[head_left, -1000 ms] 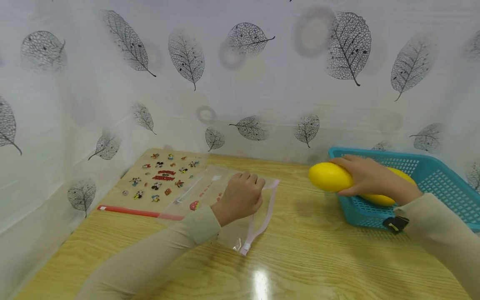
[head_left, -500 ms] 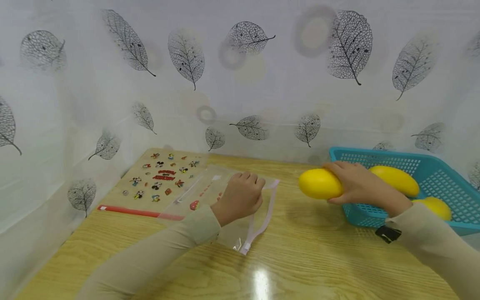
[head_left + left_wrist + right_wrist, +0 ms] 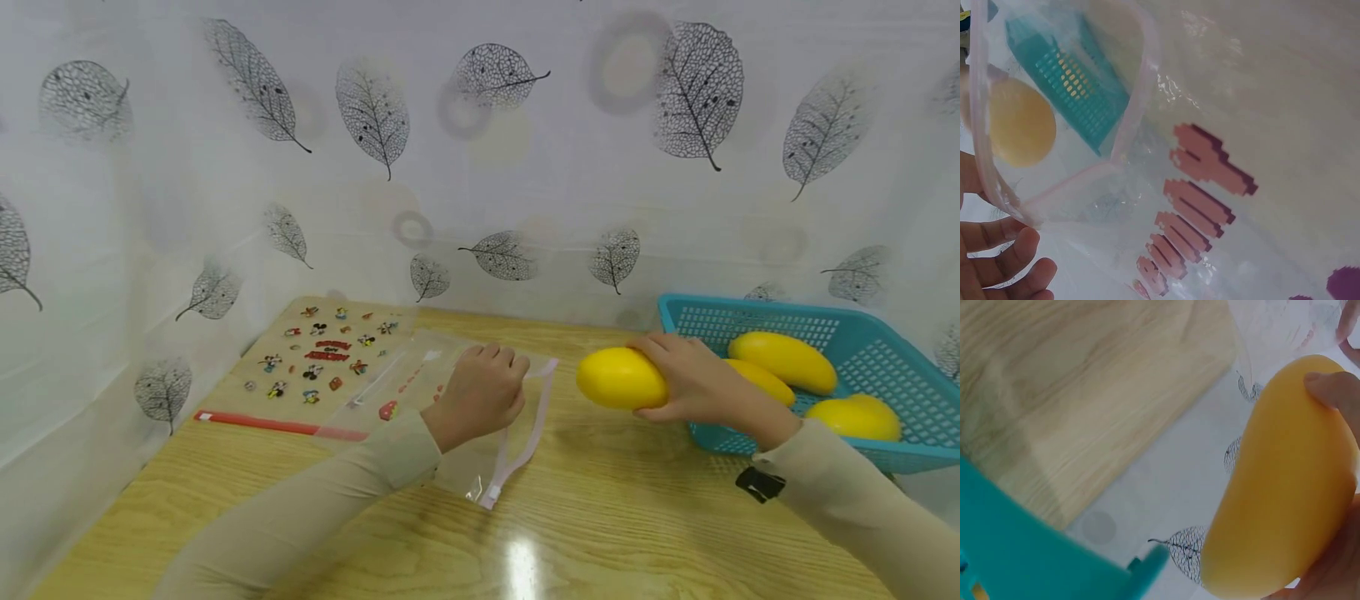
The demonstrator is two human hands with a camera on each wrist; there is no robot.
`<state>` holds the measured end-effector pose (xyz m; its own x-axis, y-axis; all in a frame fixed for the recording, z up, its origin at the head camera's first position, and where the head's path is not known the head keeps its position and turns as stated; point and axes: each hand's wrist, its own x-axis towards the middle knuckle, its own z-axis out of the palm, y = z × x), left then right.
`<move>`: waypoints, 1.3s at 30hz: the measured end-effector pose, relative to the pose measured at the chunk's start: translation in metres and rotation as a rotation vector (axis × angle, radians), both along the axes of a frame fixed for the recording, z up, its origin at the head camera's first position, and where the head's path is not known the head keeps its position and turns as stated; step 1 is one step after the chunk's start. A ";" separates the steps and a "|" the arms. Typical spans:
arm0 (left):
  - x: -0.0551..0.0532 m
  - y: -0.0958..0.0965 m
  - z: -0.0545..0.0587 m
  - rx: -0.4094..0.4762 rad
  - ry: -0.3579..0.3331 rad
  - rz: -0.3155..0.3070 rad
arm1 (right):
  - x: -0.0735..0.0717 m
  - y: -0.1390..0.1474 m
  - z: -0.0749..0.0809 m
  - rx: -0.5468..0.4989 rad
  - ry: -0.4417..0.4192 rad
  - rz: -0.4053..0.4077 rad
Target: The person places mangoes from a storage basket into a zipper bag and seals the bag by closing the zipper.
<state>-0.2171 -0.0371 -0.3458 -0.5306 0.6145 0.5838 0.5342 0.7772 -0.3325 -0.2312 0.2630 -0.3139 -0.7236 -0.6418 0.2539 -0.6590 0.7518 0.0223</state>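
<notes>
My right hand [image 3: 690, 379] grips a smooth yellow mango [image 3: 621, 378] in the air, left of the teal basket; in the right wrist view my thumb lies over the mango [image 3: 1279, 481]. A clear zip bag [image 3: 468, 475] with a pink zip edge and red prints lies at mid-table. My left hand [image 3: 480, 396] pinches the bag's edge and holds its mouth apart. In the left wrist view, curled fingers [image 3: 1007, 262] sit at the pink rim [image 3: 1141, 81], and the mango shows through the opening.
The teal basket [image 3: 911, 367] stands at the right with several mangoes, one of them a yellow mango [image 3: 783, 360] near its back. At the left lies another clear bag [image 3: 300, 392] with cartoon prints and a red zip. A leaf-patterned sheet [image 3: 450, 167] hangs behind the wooden table [image 3: 615, 533].
My right hand has carried the mango leftward from the basket's near corner, closer to the bag. More mangoes in the basket now show. The left hand and the bag have stayed in place.
</notes>
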 end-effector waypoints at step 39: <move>-0.002 0.000 0.002 0.014 -0.032 -0.012 | 0.005 -0.054 -0.053 -0.096 0.235 0.272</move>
